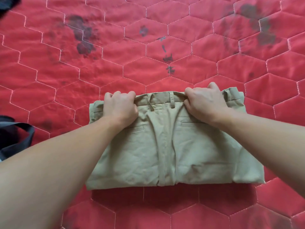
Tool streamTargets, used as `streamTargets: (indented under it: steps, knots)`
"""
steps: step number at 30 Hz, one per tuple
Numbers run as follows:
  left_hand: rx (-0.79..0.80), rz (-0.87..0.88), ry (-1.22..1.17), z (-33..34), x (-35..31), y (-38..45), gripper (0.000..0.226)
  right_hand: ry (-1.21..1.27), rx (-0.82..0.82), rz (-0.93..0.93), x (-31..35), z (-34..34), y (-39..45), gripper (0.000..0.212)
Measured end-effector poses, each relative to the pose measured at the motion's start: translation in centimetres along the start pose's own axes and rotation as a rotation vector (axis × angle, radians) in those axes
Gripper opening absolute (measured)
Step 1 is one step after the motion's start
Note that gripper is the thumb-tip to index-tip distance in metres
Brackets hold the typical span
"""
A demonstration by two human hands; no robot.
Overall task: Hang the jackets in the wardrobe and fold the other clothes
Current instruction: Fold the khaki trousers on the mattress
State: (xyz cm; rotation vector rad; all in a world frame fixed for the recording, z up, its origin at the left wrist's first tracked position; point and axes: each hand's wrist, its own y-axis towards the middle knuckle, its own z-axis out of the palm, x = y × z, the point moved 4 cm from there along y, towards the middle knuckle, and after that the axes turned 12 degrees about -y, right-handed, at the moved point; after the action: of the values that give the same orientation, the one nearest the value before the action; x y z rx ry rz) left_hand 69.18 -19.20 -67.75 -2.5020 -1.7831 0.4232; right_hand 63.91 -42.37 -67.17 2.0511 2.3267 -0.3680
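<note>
Forearms: yours enter bare from 7 and 5 o'clock, crossing low over the cloth toward the middle of the view.
Trousers: khaki trousers [166, 146] lie folded into a squat block at the centre, waistband at 12 o'clock, fold edge at 6, two welt pockets and belt loops facing up.
Left hand: your left hand [121, 108] is curled closed on the waistband near its 9 o'clock end, knuckles up.
Right hand: your right hand [206, 103] grips the same waistband toward 3 o'clock, fingers tucked over the edge.
Surface: red quilt [49, 80] with hexagon stitching and dark stains at 11, 12 and 1 o'clock lies under everything.
Surroundings: dark strap [24, 129] at 9 o'clock lies apart from the trousers; dark fabric [8, 4] shows in the 10 o'clock corner.
</note>
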Motion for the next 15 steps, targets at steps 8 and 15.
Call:
streamTargets:
  steps: [8,15]
  knots:
    - [-0.104,0.085,-0.244,0.6,-4.5,-4.5,0.044,-0.048,0.052,0.016,0.6,1.7,0.6,0.010]
    - [0.182,0.047,-0.277,4.7,-9.6,-7.8,0.068,0.042,-0.006,0.108,1.5,-0.1,-1.5,0.032]
